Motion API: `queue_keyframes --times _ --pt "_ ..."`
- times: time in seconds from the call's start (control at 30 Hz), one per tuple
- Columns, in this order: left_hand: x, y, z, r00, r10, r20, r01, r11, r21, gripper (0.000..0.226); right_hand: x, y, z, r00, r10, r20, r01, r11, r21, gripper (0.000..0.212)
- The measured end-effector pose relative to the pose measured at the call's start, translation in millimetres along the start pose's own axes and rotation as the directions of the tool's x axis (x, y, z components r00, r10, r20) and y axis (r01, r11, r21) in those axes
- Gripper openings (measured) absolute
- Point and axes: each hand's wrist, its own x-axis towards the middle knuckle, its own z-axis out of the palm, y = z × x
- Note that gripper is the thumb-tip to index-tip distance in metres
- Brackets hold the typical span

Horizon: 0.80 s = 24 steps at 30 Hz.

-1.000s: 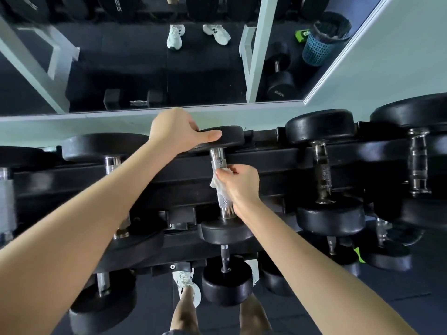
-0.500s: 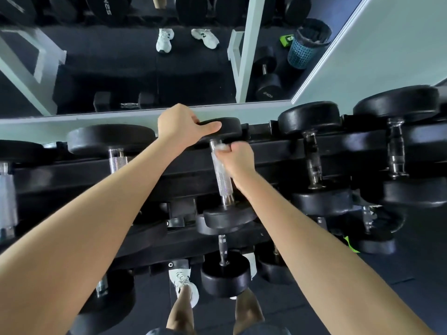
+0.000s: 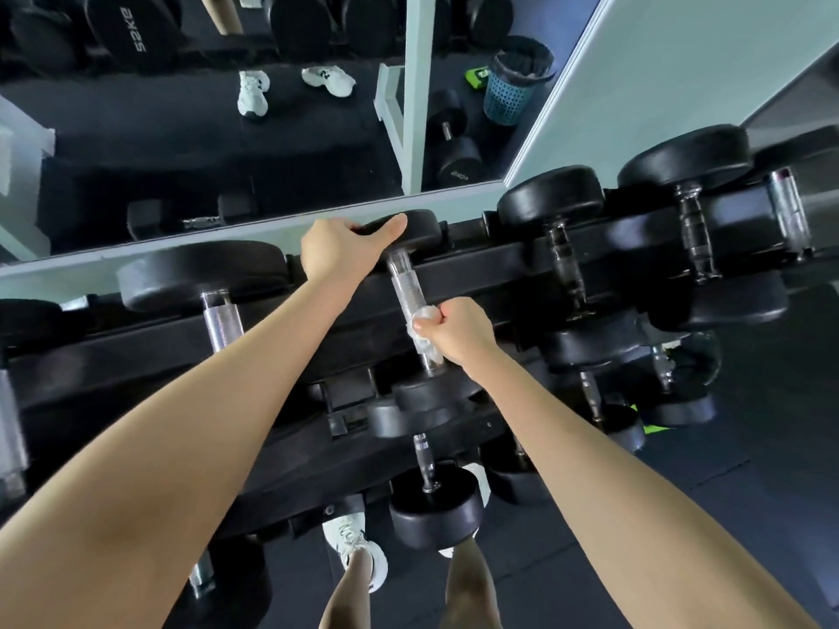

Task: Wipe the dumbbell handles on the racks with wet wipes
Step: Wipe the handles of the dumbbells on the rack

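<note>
A black tiered rack [image 3: 490, 270] of dumbbells stands on dark rubber floor [image 3: 749, 469], backed by a wall mirror [image 3: 181, 152] and a pale green wall [image 3: 681, 84]. On the top tier, the left hand [image 3: 338, 251] grasps the far end of a dumbbell [image 3: 422, 229]. The right hand [image 3: 458, 331] is clenched around a wet wipe [image 3: 422, 322] wrapped on the near part of its handle [image 3: 405, 283]. The mirror reflects a blue basket [image 3: 513, 93].

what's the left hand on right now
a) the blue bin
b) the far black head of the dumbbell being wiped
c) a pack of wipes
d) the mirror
b: the left hand holds the far black head of that dumbbell, its thumb lying along the top, while the right hand grips the wet wipe round the handle.
</note>
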Motion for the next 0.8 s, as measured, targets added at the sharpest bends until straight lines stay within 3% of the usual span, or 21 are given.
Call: queue_keyframes --times 0.13,0.3,0.4,0.5,0.57,0.63,0.7,0.8 --pt "5 8 3 0.997 0.062 -0.034 -0.06 0.997 0.052 0.054 -4 5 14 0.994 0.051 -0.094 -0.037 0.989 0.142 0.026" --pt "6 12 1 0.996 0.092 -0.014 -0.09 0.99 0.109 0.065 -8 0 8 0.995 0.049 -0.087 -0.036 0.988 0.149 0.028" --pt "3 15 -3 0.994 0.095 0.045 -0.101 0.984 0.147 0.062 -16 -8 2 0.996 -0.02 -0.088 0.023 0.999 0.036 0.03" --pt "-2 17 -18 0.984 0.088 0.157 -0.108 0.986 0.124 0.045 -35 -22 -8 0.983 -0.155 -0.096 0.133 0.97 -0.201 0.03" --pt "-11 16 -39 0.981 0.141 0.133 -0.146 0.989 0.026 0.033 -47 -30 -16 0.961 -0.262 -0.092 0.228 0.933 -0.28 0.01" --pt "-25 13 -68 0.972 0.236 0.006 -0.236 0.972 -0.012 0.027 -59 -38 -20 0.949 -0.31 -0.062 0.3 0.944 -0.136 0.019" --pt "-40 4 -99 0.939 0.31 -0.151 -0.309 0.951 0.027 0.022 -68 -50 -18 0.949 -0.312 0.038 0.304 0.941 0.15 0.02" --pt "-52 -16 -140 0.901 0.308 -0.307 -0.285 0.951 0.117 0.02 -73 -63 -2 0.942 -0.325 0.086 0.281 0.901 0.33 0.018"
